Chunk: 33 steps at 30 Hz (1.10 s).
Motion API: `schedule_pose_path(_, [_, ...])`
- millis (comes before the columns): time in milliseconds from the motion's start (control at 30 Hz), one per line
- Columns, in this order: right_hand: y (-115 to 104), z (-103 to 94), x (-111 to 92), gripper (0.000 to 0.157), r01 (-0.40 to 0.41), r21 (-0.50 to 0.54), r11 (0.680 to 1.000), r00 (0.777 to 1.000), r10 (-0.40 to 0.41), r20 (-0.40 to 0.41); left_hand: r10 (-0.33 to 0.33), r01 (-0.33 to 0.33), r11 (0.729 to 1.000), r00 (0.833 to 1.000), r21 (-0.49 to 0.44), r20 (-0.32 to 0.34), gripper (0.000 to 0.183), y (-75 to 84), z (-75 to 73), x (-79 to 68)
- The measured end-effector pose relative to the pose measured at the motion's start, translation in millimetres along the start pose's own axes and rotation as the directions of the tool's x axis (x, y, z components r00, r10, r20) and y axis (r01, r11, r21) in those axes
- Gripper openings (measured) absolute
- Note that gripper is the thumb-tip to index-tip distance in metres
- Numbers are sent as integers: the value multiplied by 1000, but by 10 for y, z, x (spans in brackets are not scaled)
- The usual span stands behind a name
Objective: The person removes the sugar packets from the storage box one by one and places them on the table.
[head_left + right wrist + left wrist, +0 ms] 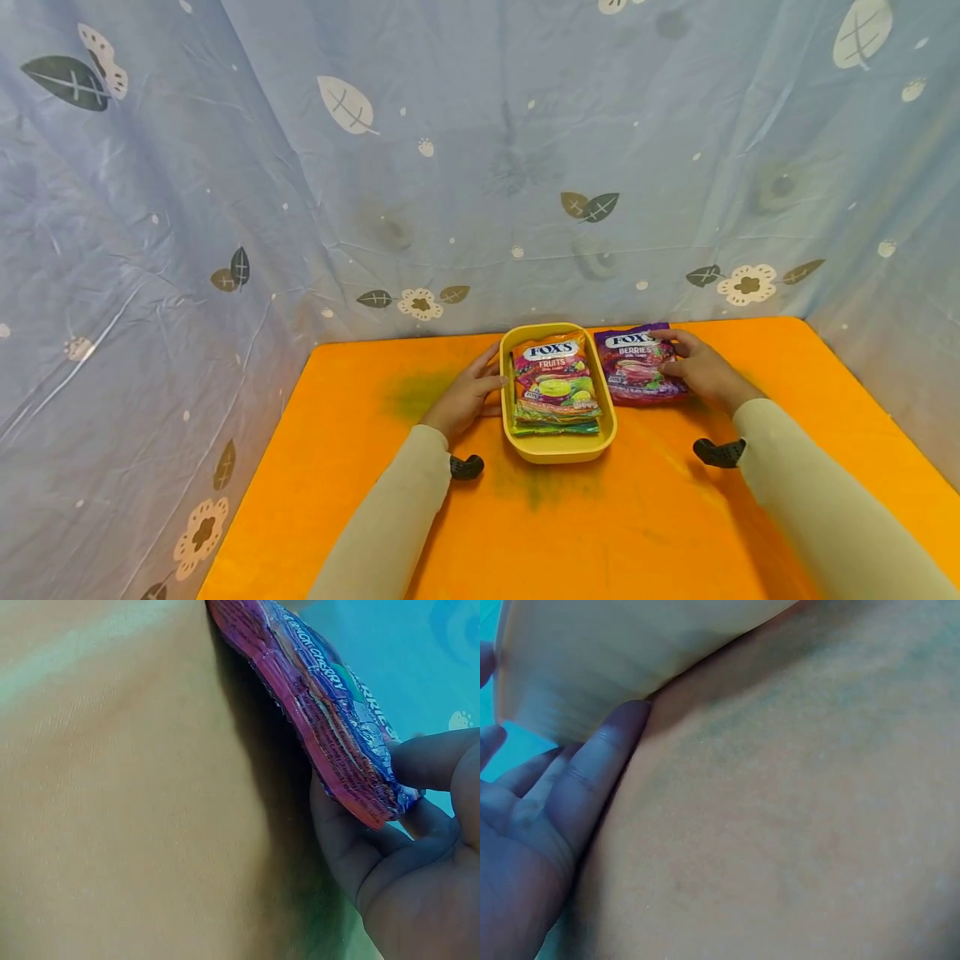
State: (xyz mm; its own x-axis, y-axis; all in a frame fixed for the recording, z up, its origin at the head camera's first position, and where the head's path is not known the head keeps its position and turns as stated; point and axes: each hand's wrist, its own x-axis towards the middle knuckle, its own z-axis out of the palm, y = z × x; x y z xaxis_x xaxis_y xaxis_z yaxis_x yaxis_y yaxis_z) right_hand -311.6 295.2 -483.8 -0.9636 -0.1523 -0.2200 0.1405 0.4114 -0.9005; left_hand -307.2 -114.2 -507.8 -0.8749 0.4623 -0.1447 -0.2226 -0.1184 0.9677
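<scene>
A yellow rectangular tub point(562, 452) stands on the orange table, holding an orange Fox's Fruits candy bag point(553, 385) on top of green-edged packets point(555, 429). My left hand point(467, 393) grips the tub's left side, a digit at the rim and other fingers low against the outer wall point(592, 667). To the right of the tub, my right hand point(701, 367) pinches a purple Fox's Berries candy bag point(633, 367) by its right edge. In the right wrist view this bag point(322, 712) tilts above the surface, between thumb and fingers.
The orange tabletop point(600, 533) extends toward me and to both sides. A pale blue curtain point(480, 167) with leaf and flower prints hangs behind the table and along its sides. Black straps point(467, 468) show at the wrists, below pale sleeves.
</scene>
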Motion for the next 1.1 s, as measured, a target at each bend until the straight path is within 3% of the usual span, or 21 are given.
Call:
schedule_pose_path(467, [135,-216,-123,71,-4,139,990,1000,0,30,-20,20,1000,1000,1,-14,67,8,4,0])
schedule_pose_path(767, [224,-443,-240,70,-26,227,974,1000,26,3,-7,7,1000,1000,3,-2,67,4,-5,10])
schedule_pose_path(1100, [190,-449,-284,69,-22,232,972,1000,22,2,-7,7,1000,1000,9,-6,67,-3,-9,6])
